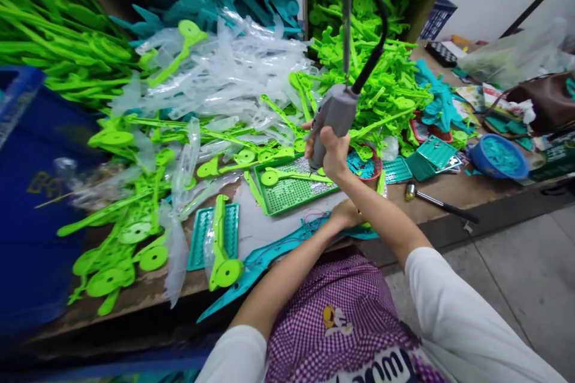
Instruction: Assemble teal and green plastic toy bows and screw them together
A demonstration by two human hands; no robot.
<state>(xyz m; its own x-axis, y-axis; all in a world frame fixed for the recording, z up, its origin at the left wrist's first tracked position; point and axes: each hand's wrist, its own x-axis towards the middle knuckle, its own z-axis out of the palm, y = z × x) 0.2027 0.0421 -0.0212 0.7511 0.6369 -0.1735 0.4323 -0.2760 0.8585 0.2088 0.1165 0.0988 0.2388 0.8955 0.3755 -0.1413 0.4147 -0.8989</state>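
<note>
Trailing a black cable [385,18], the grey power tool [336,109] tilts

the electric screwdriver [336,112] looks matt plastic, the translucent pieces [233,66] glossy plastic, the apron [309,299] cloth, the hammer shaft [433,200] shiny metal.

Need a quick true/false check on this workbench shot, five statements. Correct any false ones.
1. The right grip holds the grey corded tool. True.
2. The left grip holds the hammer. False: it is at the long teal part; the hammer lies on the bench.
3. The blue bowl contains teal pieces. True.
4. Nothing lies across the perforated green tray. False: a lime-green part does.
5. The apron is checked purple. True.
</note>
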